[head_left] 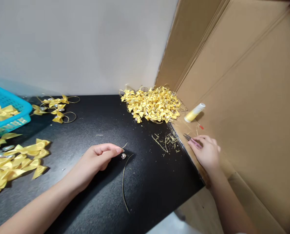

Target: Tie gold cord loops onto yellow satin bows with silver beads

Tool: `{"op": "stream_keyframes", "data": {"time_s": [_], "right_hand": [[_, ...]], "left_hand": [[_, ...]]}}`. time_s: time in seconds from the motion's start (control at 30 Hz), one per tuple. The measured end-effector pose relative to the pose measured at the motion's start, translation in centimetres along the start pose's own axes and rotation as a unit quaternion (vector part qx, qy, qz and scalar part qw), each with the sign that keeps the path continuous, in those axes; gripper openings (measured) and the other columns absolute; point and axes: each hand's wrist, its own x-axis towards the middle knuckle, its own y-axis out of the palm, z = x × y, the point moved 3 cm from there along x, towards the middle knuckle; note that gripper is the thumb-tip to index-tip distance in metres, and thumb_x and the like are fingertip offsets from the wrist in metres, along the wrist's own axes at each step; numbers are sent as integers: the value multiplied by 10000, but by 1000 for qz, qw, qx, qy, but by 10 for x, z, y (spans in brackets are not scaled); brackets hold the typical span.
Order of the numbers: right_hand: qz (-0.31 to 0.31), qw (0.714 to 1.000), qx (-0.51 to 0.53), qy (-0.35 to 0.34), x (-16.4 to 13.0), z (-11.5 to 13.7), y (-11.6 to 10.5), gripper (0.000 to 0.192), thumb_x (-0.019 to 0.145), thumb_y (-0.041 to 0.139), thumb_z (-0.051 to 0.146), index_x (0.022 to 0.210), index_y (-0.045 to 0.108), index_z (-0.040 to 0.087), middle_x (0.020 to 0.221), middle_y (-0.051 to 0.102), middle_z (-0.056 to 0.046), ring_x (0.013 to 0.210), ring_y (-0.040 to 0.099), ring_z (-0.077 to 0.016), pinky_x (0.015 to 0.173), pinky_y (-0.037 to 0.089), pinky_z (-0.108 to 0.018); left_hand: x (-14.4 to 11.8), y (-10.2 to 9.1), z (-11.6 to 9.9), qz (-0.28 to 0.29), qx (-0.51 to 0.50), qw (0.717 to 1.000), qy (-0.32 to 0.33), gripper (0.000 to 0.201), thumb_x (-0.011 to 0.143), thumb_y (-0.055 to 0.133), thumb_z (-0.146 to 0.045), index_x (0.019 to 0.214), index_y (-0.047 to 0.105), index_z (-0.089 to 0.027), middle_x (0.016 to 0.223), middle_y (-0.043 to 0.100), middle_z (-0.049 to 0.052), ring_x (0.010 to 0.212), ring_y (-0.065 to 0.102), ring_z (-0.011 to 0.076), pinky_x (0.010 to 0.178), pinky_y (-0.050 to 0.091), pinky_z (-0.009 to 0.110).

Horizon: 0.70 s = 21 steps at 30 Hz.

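My left hand (102, 156) is closed in a pinch, thumb against forefinger, over the black table. A short end of thin gold cord (125, 145) sticks out from its fingertips. Just below them is a small silvery bead (123, 156); whether it hangs from the cord or lies on the table I cannot tell. A longer piece of gold cord (123, 182) curves down the table to the right of this hand. Over the cardboard at the right, my right hand (207, 151) is wrapped around small pink-handled snips (193, 141), their dark tips pointing left.
Yellow ribbon bows on cord loops (154, 105) are heaped by the wall. More looped bows (58, 110) and loose bows (18, 162) lie left, beside a turquoise basket (25, 112). Cord scraps (169, 141) litter the right edge. A thread spool (195, 112) stands against cardboard (252, 97).
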Motion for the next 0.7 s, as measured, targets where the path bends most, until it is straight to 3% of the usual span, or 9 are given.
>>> {"op": "stream_keyframes", "data": {"time_s": [0.17,0.37,0.5,0.57,0.63,0.7], "right_hand": [[41,999,-10,-9,1,-1,3,277,874,514,408,872,693,197,994,693,-91,941,541,-269,743,313,-366],[30,998,-34,-36,1,1,6,299,914,408,335,837,652,181,917,706,-114,910,561,-278,806,336,-423],[-3,998,62,19,-2,-1,-3,309,906,406,401,801,598,183,892,701,-151,917,597,-308,810,400,-448],[-6,977,200,76,-7,4,-11,298,909,428,457,849,559,197,877,700,-139,873,634,-282,771,449,-416],[25,923,363,124,-16,21,-16,301,923,432,508,908,504,216,857,694,-98,777,659,-227,683,477,-352],[107,861,471,158,-30,49,-14,327,917,447,550,913,476,224,783,670,-43,605,615,-166,561,442,-291]], "left_hand": [[-2,4,2,14,-4,1000,-4,403,686,695,-565,740,692,-166,470,285,-80,493,197,89,459,130,212],[-6,12,4,23,-19,999,-14,416,663,720,-574,723,694,-163,464,263,-93,475,183,77,443,127,206],[-7,15,5,19,-40,999,-18,399,667,721,-553,716,685,-158,450,257,-100,463,175,73,438,115,212],[-8,17,3,17,-50,998,-18,374,665,725,-528,701,678,-158,445,267,-101,458,171,70,435,115,212],[-9,19,1,17,-59,998,-18,344,669,722,-500,688,673,-160,441,280,-100,452,174,67,433,116,212],[-10,21,-1,13,-64,998,-22,318,669,718,-476,681,670,-162,439,290,-100,446,180,64,430,118,213]]}}
